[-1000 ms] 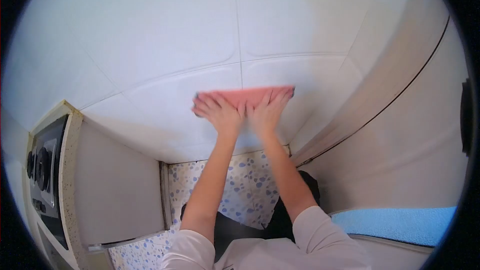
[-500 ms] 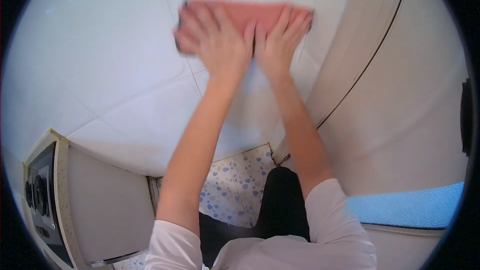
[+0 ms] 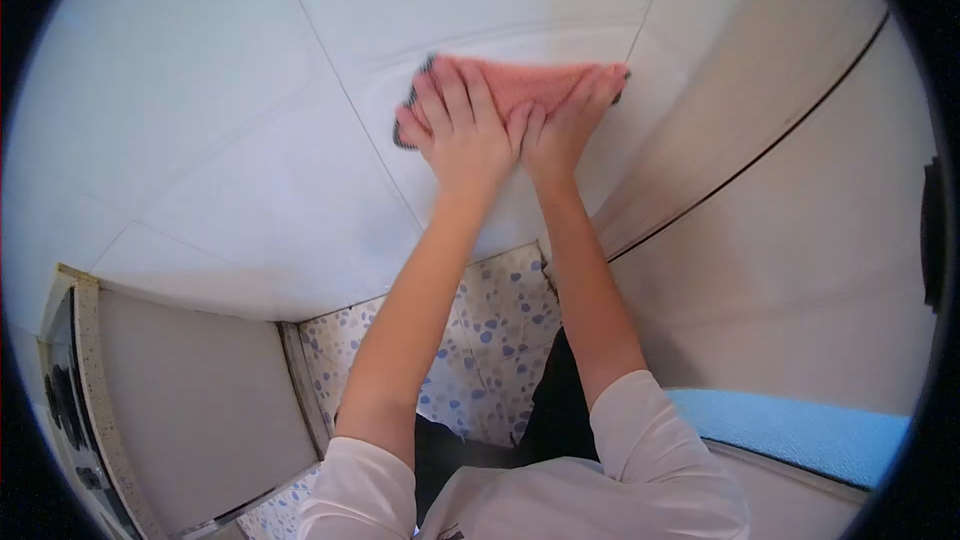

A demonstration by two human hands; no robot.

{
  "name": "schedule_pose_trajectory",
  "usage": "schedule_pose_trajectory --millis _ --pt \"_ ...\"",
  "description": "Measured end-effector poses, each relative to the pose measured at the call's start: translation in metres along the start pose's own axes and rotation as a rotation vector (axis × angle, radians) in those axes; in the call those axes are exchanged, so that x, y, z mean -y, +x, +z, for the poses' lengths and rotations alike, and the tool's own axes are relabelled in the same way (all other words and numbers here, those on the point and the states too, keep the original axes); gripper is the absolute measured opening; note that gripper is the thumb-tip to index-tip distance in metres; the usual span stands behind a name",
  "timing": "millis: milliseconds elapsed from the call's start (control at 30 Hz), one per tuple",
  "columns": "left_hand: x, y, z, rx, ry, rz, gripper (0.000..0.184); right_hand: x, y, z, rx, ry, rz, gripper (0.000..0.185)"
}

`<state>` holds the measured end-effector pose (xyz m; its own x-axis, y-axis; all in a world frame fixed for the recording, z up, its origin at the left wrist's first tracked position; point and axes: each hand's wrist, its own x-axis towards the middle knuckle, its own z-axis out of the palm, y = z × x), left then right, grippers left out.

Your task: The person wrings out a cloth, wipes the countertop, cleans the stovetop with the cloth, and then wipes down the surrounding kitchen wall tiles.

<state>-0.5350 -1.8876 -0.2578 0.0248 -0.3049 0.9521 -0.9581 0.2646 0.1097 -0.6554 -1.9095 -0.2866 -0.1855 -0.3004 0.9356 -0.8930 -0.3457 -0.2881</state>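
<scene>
A pink cloth (image 3: 535,83) with a dark edge lies spread against the white tiled wall (image 3: 240,120). My left hand (image 3: 465,130) presses flat on the cloth's left part, its fingers spread. On the cloth's right part rests my right hand (image 3: 565,130), fingers stretched up and lying closer together. The two thumbs are side by side near the middle of the cloth, which shows between and above the hands.
At the left stand a stove (image 3: 68,410) and a grey cabinet side (image 3: 200,390). A large pale curved surface (image 3: 780,260) rises on the right, with a blue textured strip (image 3: 790,435) below it. The floor (image 3: 490,320) has blue spots.
Over the last second, both hands and the cloth first moved up the wall, then came partly back down. The view has shifted, and the stove now sits further left.
</scene>
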Motion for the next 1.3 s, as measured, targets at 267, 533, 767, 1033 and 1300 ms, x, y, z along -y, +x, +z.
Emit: schedule_pose_trajectory --millis 267,533,767,1033,1300 --pt "0.039 -0.243 0.050 0.263 0.140 -0.014 0.105 -0.070 -0.200 0.014 0.353 -0.032 -0.052 0.109" --pt "0.069 -0.349 0.051 0.623 0.249 -0.192 0.117 -0.052 -0.296 0.024 0.554 0.002 0.117 0.112" --pt "0.097 -0.163 -0.009 0.138 -0.019 -0.340 0.116 0.057 -0.148 0.039 0.245 0.027 -0.127 0.107" --pt "0.164 0.146 -0.119 -0.191 0.211 -0.040 0.114 0.223 0.145 0.004 -0.027 -0.008 -0.228 0.095" --pt "0.200 0.068 -0.127 -0.030 0.185 -0.097 0.121 0.225 0.042 0.041 -0.021 0.102 -0.179 0.101"
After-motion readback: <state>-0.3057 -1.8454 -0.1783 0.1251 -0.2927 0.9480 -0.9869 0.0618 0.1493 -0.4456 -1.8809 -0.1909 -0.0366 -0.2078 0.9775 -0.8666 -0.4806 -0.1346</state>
